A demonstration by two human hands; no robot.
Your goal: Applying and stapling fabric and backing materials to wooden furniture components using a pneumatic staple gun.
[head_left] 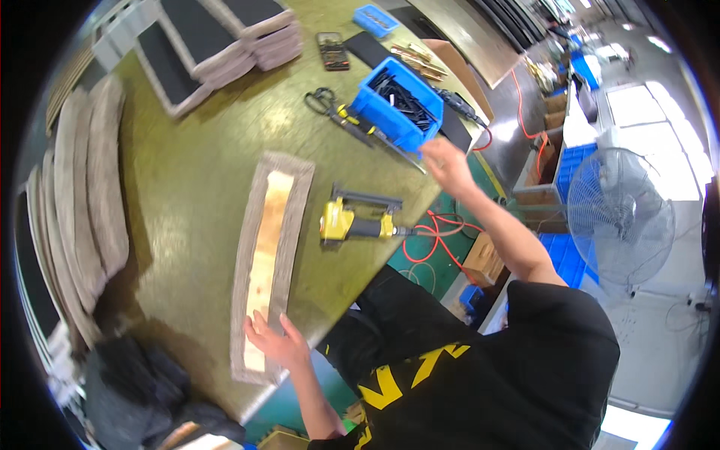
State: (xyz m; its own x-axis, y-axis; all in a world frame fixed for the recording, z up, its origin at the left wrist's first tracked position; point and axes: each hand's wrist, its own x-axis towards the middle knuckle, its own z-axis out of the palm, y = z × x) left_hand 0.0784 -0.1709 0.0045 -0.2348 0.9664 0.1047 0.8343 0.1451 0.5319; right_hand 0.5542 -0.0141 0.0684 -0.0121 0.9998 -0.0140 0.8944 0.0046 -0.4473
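A long, narrow padded piece (294, 232) lies on the table, its grey-brown fabric wrapped over the edges and bare wood showing along the middle. My left hand (277, 343) rests on its near end, fingers spread. Beside the blue bin (365, 101) of dark strips, my right hand (448, 163) is raised with its fingers curled closed; whatever they may hold is hidden. Between my hands lies a yellow and black air staple gun (360, 223) with a hose attached. Scissors (324, 101) and yellow-and-black hand tools (352, 124) lie left of the bin.
Stacked padded frames (247, 56) stand at the far left; more fabric-covered pieces (97, 187) line the left edge. Dark cloth (139, 386) sits at the near left. A small blue box (375, 21) and a power drill (461, 105) lie farther back. A fan (621, 214) stands right.
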